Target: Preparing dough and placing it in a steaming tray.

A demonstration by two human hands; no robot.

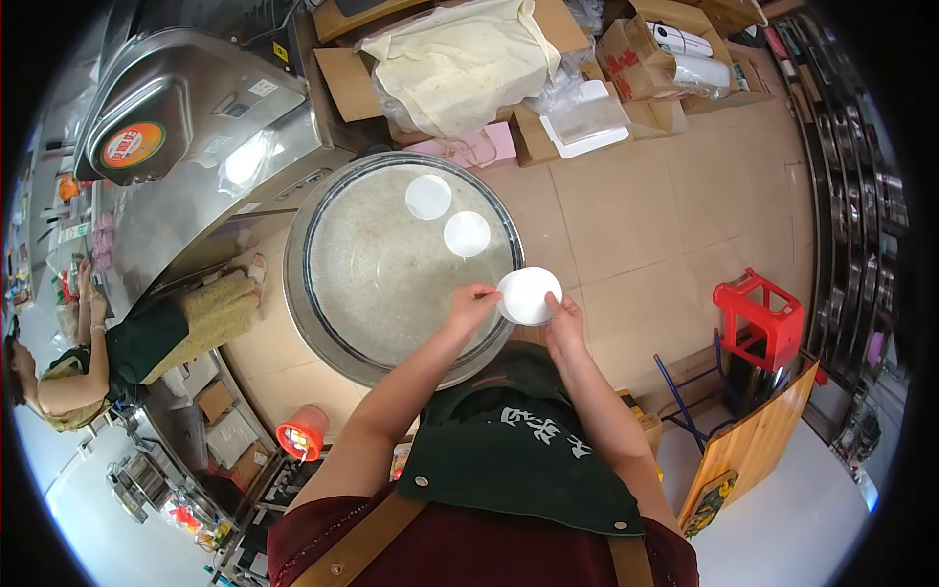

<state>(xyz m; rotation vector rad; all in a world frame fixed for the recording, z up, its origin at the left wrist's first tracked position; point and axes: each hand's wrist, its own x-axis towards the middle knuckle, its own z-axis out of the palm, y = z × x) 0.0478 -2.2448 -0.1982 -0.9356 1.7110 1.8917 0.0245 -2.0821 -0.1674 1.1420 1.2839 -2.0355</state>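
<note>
A large round metal steamer tray (362, 284) with a meshed bottom stands before me. Two thin white paper rounds, one farther back (428, 198) and one closer (468, 235), lie flat and apart in its far right part. Over the tray's right rim, my right hand (565, 321) grips a stack of white paper rounds (531, 295) by its near right edge, thumb on top. My left hand (473, 305) pinches the left edge of a paper round that sticks out slightly from the stack. How many rounds the stack has cannot be made out.
A steel machine (205, 108) stands at the far left, with another person (127, 342) near it. Open cardboard boxes (352, 83) and a cream cloth (465, 64) lie beyond the tray. At right are a red stool (758, 318) and a wooden board (753, 440); a red bin (303, 430) is at left.
</note>
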